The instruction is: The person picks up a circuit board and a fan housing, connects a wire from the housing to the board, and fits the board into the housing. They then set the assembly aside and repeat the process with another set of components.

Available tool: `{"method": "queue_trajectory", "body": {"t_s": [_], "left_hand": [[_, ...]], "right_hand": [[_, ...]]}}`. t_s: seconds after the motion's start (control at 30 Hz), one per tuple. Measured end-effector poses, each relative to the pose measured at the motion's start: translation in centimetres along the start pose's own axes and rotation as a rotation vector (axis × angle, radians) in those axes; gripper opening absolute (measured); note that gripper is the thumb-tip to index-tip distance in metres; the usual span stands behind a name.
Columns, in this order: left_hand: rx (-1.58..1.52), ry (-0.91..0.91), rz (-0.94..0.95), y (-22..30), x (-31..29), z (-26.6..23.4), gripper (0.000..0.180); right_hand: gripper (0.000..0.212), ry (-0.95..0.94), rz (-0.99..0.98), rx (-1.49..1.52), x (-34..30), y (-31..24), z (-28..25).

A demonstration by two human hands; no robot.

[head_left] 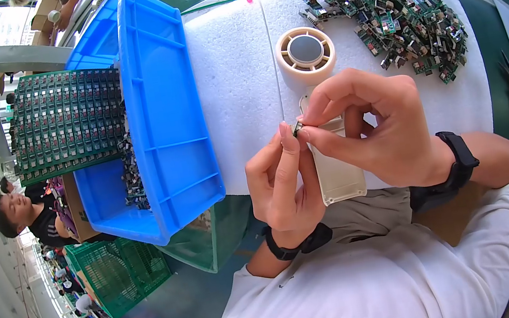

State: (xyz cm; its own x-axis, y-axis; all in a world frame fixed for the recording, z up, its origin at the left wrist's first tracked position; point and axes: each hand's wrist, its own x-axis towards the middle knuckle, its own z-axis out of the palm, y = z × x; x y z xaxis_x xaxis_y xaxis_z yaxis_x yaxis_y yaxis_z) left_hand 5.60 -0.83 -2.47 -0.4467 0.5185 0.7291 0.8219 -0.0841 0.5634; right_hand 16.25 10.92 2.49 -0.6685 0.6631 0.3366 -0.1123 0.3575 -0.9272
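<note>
The left hand (284,184) and right hand (390,119) each have a fingertip grip, together pinching 1 small circuit board (297,128) above the bench (497,90), toward its near edge. With so little to hold, a slip could drop it onto the pale casing (340,176) below; uneven pressure might crack it. A careless sweep could scatter the board pile (409,24) near the far right corner

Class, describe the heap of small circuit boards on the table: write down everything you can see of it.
The heap of small circuit boards is a loose, overlapping jumble of many pieces, mostly green, with silvery, metallic-looking parts and dark bits. They lie at all angles, thinning into a narrower tail toward the left. It rests on the white foam sheet, beyond the right hand; no hand touches it.
</note>
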Motion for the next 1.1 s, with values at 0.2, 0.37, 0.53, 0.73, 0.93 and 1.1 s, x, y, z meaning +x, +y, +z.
{"method": "queue_trajectory", "body": {"t_s": [0.2,0.37,0.53,0.73,0.93,1.1], "left_hand": [[-0.021,-0.004,-0.020,0.0,0.9,0.4,0.043],[-0.153,0.008,-0.149,-0.7,0.6,-0.3,0.040],[-0.172,0.005,-0.128,-1.0,0.0,-1.2,0.036],[-0.262,0.017,-0.202,-1.2,0.6,-1.3,0.031],[-0.377,-0.037,-0.246,-0.5,1.0,-0.7,0.037],[-0.160,-0.487,-0.012,2.9,3.7,-0.3,0.055]], "right_hand": [[0.022,-0.009,-0.030,-0.053,0.6,0.4,-0.8],[0.025,-0.186,-0.147,-0.207,1.7,0.5,-1.8],[0.027,-0.143,-0.299,-0.427,3.0,0.2,-1.7],[0.035,-0.029,-0.461,-0.697,6.2,-0.4,-2.6],[0.049,-0.440,-0.095,-0.452,10.3,-2.4,-7.6],[0.062,-0.126,0.134,-0.685,15.9,0.6,-19.8]]}}
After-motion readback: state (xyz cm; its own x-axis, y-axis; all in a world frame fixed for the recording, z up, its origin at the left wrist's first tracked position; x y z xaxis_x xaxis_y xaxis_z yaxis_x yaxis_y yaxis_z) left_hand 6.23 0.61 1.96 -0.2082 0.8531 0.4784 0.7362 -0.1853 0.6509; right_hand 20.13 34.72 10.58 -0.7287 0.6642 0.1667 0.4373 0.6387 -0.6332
